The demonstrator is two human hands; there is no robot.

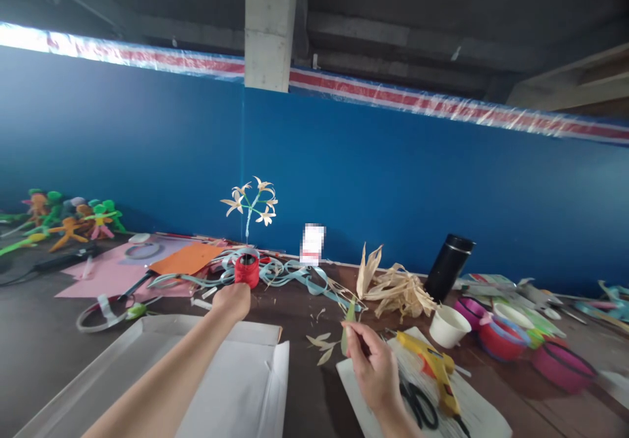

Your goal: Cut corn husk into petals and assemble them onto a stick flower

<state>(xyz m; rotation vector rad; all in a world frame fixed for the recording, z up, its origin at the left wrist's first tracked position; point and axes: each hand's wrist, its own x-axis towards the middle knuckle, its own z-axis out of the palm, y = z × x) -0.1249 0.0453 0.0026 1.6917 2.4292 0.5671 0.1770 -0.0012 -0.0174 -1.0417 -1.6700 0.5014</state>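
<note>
My right hand pinches a pale green leaf-shaped piece upright between thumb and fingers. Small pale leaf-like pieces lie on the table just left of it. My left hand is stretched forward against the front of a red spool; its fingers are hidden, so I cannot tell whether it grips the spool. Out of the spool's top rises a stem wrapped in light blue, bearing several cream flowers. Dry corn husks are heaped beyond my right hand.
A white open box lies under my left forearm. At right are a yellow glue gun, black scissors, a white cup, coloured baskets and a black bottle. Blue ribbon and orange paper lie further back.
</note>
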